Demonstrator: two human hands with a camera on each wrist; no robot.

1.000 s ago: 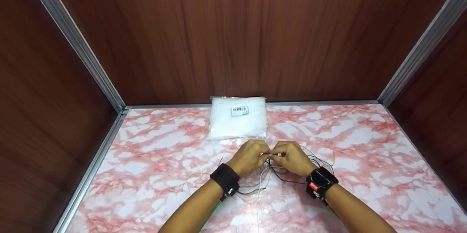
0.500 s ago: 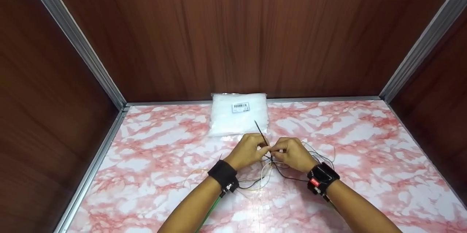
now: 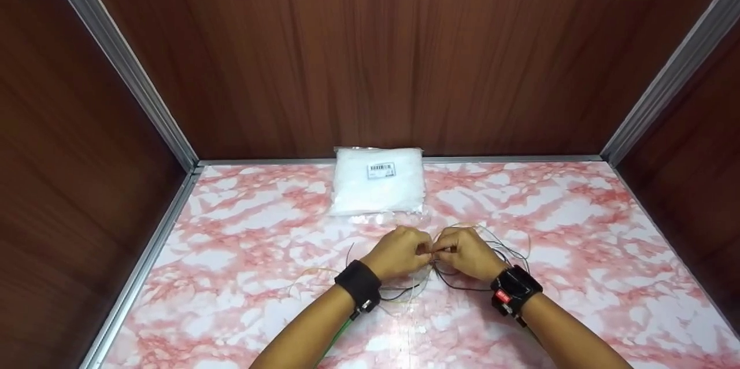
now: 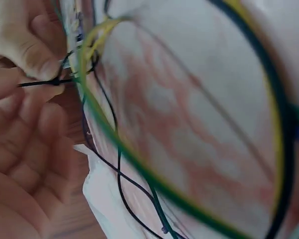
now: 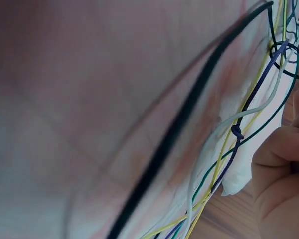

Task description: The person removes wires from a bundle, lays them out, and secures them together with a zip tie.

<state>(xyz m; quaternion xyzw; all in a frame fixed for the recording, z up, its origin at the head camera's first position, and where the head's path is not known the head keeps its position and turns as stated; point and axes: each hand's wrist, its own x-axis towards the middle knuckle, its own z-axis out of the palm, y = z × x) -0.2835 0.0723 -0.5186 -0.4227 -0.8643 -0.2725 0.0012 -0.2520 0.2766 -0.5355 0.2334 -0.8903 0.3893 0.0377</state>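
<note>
My left hand (image 3: 402,250) and right hand (image 3: 468,253) meet fingertip to fingertip low over the table in the head view. Between them they pinch a thin black wire (image 4: 70,80), whose short end shows beside the left fingers in the left wrist view. A small knot or crossing sits on it near the fingertips. In the right wrist view a black loop (image 5: 289,43) runs to the right fingers, among yellow, green, white and purple wires. The purple wire has a knot (image 5: 237,132). Fingers hide the exact pinch points in the head view.
A clear plastic bag of white material (image 3: 378,189) with a barcode label lies behind the hands. Loose wires (image 3: 462,288) spread to both sides on the marbled table (image 3: 243,299). Brown wood-look panels (image 3: 370,56) with metal edging enclose the back and sides.
Half a second ago the black wire's end stuck up above the left hand; now it is not seen there. Both hands have shifted slightly right and toward me, still close together.
</note>
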